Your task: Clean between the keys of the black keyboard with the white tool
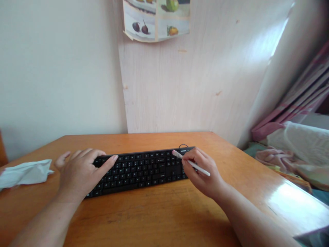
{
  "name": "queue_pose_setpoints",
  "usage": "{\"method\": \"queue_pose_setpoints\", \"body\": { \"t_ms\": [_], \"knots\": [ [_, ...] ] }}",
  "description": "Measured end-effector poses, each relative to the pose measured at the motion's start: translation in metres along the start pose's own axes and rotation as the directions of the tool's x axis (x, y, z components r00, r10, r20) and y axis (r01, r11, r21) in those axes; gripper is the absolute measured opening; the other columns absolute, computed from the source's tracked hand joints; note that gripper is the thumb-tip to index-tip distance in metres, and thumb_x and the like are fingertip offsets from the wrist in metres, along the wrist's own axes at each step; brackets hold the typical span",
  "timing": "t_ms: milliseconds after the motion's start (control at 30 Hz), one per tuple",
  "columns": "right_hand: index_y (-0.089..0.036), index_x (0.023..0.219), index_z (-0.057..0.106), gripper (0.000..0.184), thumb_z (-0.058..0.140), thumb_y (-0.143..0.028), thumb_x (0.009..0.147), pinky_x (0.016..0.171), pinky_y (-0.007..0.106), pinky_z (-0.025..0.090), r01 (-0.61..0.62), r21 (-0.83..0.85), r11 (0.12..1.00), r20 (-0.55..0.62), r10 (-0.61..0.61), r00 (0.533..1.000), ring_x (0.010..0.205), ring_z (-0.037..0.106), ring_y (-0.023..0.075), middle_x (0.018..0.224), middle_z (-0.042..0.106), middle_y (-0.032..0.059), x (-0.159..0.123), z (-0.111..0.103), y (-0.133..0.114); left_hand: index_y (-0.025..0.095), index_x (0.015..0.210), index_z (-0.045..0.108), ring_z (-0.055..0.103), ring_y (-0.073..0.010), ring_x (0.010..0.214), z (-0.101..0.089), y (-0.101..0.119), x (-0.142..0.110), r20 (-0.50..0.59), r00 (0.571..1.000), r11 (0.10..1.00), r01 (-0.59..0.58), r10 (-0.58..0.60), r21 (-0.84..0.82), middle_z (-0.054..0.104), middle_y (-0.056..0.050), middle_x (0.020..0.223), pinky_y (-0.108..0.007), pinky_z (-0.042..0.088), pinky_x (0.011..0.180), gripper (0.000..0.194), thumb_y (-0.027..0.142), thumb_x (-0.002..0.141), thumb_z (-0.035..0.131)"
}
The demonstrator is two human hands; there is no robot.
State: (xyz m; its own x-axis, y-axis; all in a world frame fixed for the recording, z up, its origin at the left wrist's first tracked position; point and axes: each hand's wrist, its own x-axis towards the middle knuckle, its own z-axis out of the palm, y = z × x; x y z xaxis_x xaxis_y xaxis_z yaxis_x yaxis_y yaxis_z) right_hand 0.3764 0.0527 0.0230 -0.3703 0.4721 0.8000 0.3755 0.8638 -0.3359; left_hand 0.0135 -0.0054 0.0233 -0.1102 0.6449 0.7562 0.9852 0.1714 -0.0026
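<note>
- One glossy orange-brown wooden table [154, 219] bears one long black plastic keyboard [142, 170].
- Left of the keyboard lies one crumpled white sheet [28, 173], paper or cloth, probably light and soft.
- At the keyboard's left end, your left hand [79, 171] rests its thumb on top, fingers partly spread; any grip underneath is hidden.
- The keyboard itself looks stiff, fairly light; take it by its ends.
- Over its right part, one slim white pink-tipped brush [199, 168] should feel light; hold it near the bristles, as your right hand [205, 185] does, pinching it.
</note>
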Motion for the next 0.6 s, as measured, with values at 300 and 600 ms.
{"method": "queue_pose_setpoints", "body": {
  "t_ms": [300,600],
  "knots": [
    [-0.022,0.096,0.06,0.01,0.054,-0.013,0.095,0.073,0.033,0.045,0.079,-0.059,0.995,0.118,-0.072,0.99,0.08,0.055,0.0187,0.087,0.059,0.0049,0.0009,0.0043,0.001,0.026,0.083,0.066,0.065,-0.0281,0.094,0.0003,-0.0024,-0.0018,0.013,1.0,1.0,0.009,-0.009,0.002,0.075,-0.004,0.088,-0.048,0.026,0.103,0.044,0.065,0.089,0.048],
    [-0.021,0.087,0.054,0.01,0.055,-0.011,0.088,0.068,0.031,0.04,0.13,-0.117,0.985,0.273,-0.094,0.958,0.077,0.053,0.0185,0.08,0.058,0.0036,0.0012,0.0016,-0.0051,0.026,0.08,0.067,0.065,-0.03,0.093,0.0001,-0.0006,-0.0003,0.001,1.0,1.0,0.0,0.0,-0.004,0.074,-0.004,0.086,-0.049,0.027,0.101,0.046,0.066,0.089,0.045]
  ]
}}
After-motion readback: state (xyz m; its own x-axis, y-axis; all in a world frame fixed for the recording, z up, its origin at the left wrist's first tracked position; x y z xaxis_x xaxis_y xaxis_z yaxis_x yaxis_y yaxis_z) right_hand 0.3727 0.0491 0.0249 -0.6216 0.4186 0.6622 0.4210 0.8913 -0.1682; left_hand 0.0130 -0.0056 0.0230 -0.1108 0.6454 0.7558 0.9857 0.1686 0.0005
